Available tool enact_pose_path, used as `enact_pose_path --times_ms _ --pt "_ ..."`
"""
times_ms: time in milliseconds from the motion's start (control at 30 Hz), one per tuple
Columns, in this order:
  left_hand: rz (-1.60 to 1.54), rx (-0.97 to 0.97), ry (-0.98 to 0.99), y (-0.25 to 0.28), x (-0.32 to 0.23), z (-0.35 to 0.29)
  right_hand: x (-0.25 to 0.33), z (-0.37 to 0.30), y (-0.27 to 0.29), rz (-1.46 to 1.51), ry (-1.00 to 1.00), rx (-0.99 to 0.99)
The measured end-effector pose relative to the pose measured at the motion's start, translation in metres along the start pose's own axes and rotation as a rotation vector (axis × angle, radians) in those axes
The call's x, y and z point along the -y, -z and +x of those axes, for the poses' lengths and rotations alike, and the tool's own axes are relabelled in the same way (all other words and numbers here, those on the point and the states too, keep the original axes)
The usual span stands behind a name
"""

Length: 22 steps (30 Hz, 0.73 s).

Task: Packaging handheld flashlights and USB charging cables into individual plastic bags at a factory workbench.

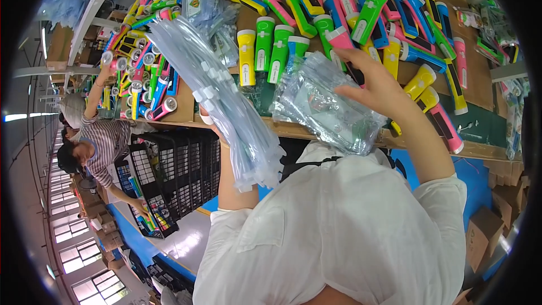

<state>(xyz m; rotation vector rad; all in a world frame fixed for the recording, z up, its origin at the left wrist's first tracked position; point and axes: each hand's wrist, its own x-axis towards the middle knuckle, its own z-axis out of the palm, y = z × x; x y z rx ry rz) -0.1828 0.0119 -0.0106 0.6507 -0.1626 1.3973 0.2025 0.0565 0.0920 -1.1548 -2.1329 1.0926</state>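
My left hand (pixel 210 117) is mostly hidden behind a thick bundle of clear plastic bags (pixel 217 93) with white slider tabs, which it grips upright and slanting. Below my right hand (pixel 370 82), a stack of clear printed plastic bags (pixel 327 104) lies at the table's near edge. The right hand's thumb and fingers are spread, thumb over the stack. Its fingertips are beside the head of a pink flashlight (pixel 339 38), partly hidden under the hand; whether they touch it is unclear. Several green flashlights (pixel 279 53) and a yellow flashlight (pixel 247 56) lie left of the stack.
Many coloured flashlights (pixel 415 11) cover the cardboard-topped table (pixel 248 18). More clear bags (pixel 206 0) lie at its back. At left, a person in a striped shirt (pixel 107 138) reaches to another flashlight pile and into a black crate (pixel 186 164). Cardboard boxes (pixel 484 229) stand at right.
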Motion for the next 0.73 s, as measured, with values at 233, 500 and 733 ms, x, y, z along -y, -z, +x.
enact_pose_path --times_ms 233,500,733 --pt "0.524 -0.491 0.085 -0.125 0.076 0.056 0.082 0.022 -0.027 0.811 0.032 0.149" --pt "0.922 -0.748 -0.037 -0.115 0.097 0.068 0.047 0.02 -0.026 0.993 0.035 -0.072" --pt "0.902 -0.894 0.025 -0.1 0.128 0.079 0.056 0.018 -0.03 0.189 -0.031 -0.239"
